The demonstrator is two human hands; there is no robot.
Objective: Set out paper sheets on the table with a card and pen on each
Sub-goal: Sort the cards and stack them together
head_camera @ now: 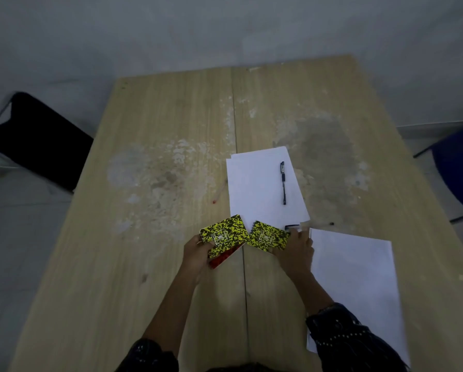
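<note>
A white paper sheet (260,183) lies at the table's middle with a black pen (283,182) on it. A second white sheet (359,277) lies at the near right, partly under my right forearm. My left hand (198,251) grips a yellow-and-black speckled card (222,234) with a red card (225,257) under it. My right hand (294,251) holds another yellow-and-black speckled card (268,236) over the near edge of the middle sheet. A clear pen with a red tip (220,190) lies left of that sheet. Another pen (319,224) lies just beyond my right hand.
The wooden table (158,157) has worn, stained patches. A black chair (37,138) stands at the left and a blue chair (458,167) at the right. A grey wall lies beyond the table's far edge.
</note>
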